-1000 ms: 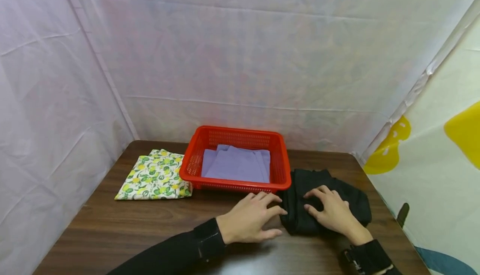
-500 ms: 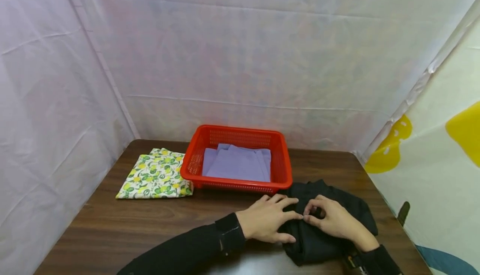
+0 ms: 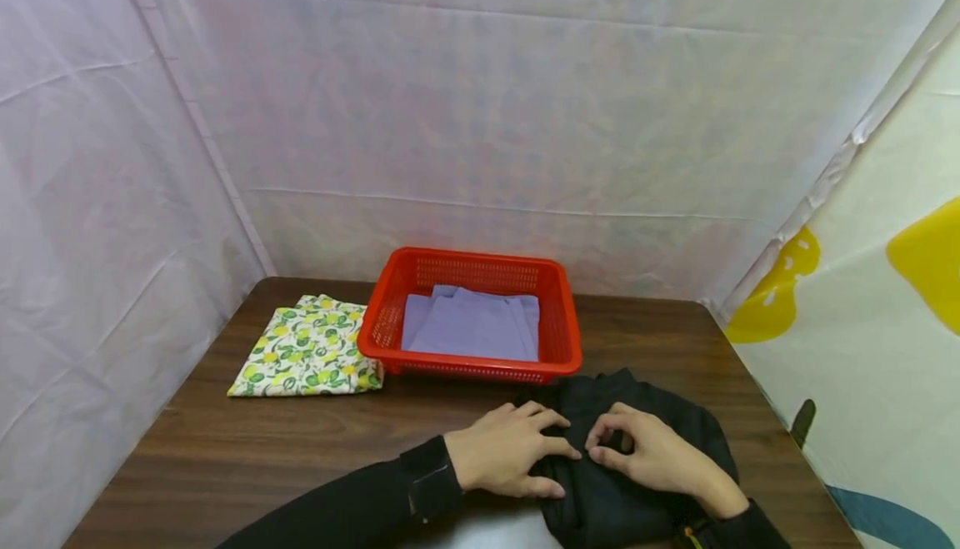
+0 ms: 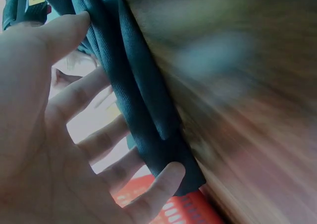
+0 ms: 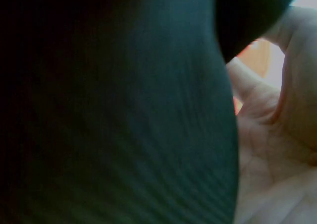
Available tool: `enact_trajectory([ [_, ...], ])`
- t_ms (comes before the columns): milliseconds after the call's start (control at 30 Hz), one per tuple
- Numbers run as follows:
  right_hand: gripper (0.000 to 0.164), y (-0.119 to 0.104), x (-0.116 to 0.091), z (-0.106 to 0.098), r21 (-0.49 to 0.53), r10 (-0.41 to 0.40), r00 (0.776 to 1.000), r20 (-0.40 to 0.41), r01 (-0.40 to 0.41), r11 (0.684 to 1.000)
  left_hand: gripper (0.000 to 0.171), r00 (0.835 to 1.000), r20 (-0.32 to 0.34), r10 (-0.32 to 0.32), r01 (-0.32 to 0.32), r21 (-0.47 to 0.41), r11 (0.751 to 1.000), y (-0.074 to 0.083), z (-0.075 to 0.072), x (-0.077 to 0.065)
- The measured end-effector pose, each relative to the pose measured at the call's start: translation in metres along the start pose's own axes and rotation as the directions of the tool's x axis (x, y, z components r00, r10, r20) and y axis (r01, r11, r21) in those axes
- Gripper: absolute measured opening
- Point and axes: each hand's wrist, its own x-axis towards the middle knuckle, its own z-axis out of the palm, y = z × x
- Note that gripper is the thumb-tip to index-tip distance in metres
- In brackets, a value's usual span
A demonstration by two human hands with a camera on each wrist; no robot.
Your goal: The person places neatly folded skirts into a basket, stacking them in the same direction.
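A folded black garment (image 3: 630, 499), its kind hidden by the folds, lies on the table just in front of the basket. My right hand (image 3: 652, 453) pinches the top of it, thumb and forefinger tips meeting on the fabric. Along its left edge sits my left hand (image 3: 510, 453), fingers spread, fingertips right at the cloth. In the left wrist view, layered twill folds (image 4: 129, 75) run past the thumb and the spread fingers (image 4: 163, 179). Dark fabric (image 5: 124, 110) fills most of the right wrist view and hides the right fingertips.
Behind the hands stands a red plastic basket (image 3: 570, 316) holding folded lilac cloth (image 3: 472, 324). A folded lemon-print cloth (image 3: 307, 349) lies left of it. The brown wooden table (image 3: 225, 466) meets white sheet walls (image 3: 480, 116) at the back and sides.
The black garment has shifted toward me and then slightly left, with the right hand on it. The right thumb and forefinger have come together. The left hand went right, then back left.
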Motion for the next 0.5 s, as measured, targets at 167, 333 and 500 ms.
enact_trajectory([
  [167, 0.005, -0.009, 0.007, 0.008, 0.029, -0.005, 1.0, 0.024, 0.004, 1.0, 0.051, 1.0, 0.003, 0.003, -0.003, -0.047, 0.999, -0.007, -0.002, -0.015],
  [333, 0.007, -0.021, 0.013, 0.016, 0.062, -0.005, 0.999, 0.047, 0.002, 0.998, 0.049, 1.0, 0.016, -0.02, 0.022, -0.11, 0.994, -0.014, -0.003, -0.03],
  [500, 0.012, -0.033, 0.02, 0.024, 0.063, -0.006, 0.998, 0.07, 0.002, 0.998, 0.043, 0.999, 0.007, -0.044, 0.044, -0.154, 0.987, -0.021, -0.005, -0.045],
])
